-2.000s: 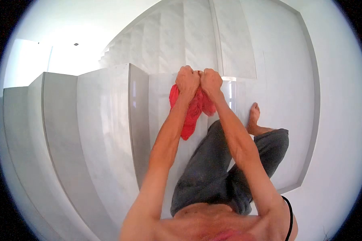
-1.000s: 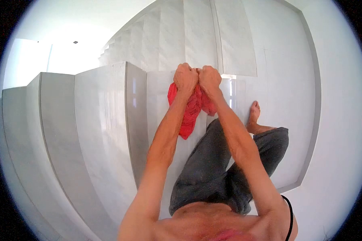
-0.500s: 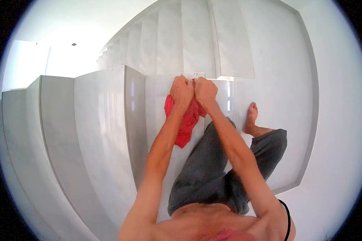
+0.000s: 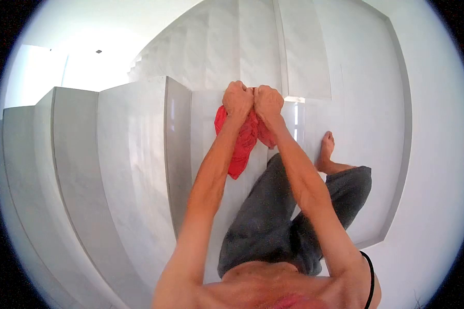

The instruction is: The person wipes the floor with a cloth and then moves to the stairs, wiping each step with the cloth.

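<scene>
A crumpled red cloth [image 4: 244, 147] hangs below both fists, in front of a pale step. My left hand [image 4: 238, 99] is closed on its upper edge. Right beside it, my right hand [image 4: 268, 103] also grips the cloth, with the knuckles of both hands nearly touching. Part of the cloth lies hidden behind my wrists and forearms. Both arms reach straight forward from my body.
Pale steps [image 4: 131, 165] rise at the left, and more stairs [image 4: 221, 46] run away beyond my hands. My bare foot [image 4: 327, 152] rests on the light floor [image 4: 366, 113] at the right, beside a white wall [image 4: 433, 154].
Both hands have moved slightly up and to the right in view, carrying the cloth. The stairs and the foot have shifted slightly in view too.
</scene>
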A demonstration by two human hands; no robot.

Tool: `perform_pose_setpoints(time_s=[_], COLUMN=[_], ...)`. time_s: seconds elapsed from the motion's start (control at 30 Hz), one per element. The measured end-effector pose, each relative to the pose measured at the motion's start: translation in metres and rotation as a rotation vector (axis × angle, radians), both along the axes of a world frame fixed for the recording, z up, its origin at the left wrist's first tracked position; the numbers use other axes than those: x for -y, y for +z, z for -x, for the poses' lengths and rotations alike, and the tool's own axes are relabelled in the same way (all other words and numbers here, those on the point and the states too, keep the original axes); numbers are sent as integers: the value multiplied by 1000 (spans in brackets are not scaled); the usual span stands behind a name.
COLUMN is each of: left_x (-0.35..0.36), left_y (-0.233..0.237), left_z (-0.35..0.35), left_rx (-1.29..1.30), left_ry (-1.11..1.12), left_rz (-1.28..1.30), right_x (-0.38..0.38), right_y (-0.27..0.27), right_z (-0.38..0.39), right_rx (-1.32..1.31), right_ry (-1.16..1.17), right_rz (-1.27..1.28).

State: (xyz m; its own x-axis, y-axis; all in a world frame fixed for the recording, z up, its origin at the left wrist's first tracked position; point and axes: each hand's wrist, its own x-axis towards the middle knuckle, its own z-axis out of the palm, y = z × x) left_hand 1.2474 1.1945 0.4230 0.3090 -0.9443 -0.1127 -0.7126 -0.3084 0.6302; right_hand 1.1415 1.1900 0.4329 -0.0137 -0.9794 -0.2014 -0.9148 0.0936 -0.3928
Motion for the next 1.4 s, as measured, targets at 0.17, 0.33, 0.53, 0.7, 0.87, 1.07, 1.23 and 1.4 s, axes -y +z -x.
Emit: perform_pose_setpoints(time_s=[0.17, 0.33, 0.53, 0.7, 0.87, 1.07, 1.23, 1.4], left_x=[-29, 4, -24, -3, -21, -15, -18, -10], left_y=[0, -3, -3, 2, 4, -1, -3, 0], left_z=[-1, -6, 2, -4, 1, 2, 5, 3], left_rx=[-12, -46, -46, -53, -11, -35, -19, -14], left_ry=[-77, -79, -30, -11, -14, 27, 9, 19], left_rz=[-24, 1, 11, -32, -27, -47, 1, 4], right_x=[-27, 2, -17, 4, -16, -11, -8, -16], right_y=[2, 3, -12, -1, 2, -19, -10, 2], right_z=[8, 4, 9, 3, 9, 10, 13, 4], right_rx=[-51, 7, -42, -21, -57, 17, -6, -54], right_ry=[93, 58, 101, 65, 161, 89, 201, 129], right_rz=[43, 76, 82, -13, 88, 122, 139, 11])
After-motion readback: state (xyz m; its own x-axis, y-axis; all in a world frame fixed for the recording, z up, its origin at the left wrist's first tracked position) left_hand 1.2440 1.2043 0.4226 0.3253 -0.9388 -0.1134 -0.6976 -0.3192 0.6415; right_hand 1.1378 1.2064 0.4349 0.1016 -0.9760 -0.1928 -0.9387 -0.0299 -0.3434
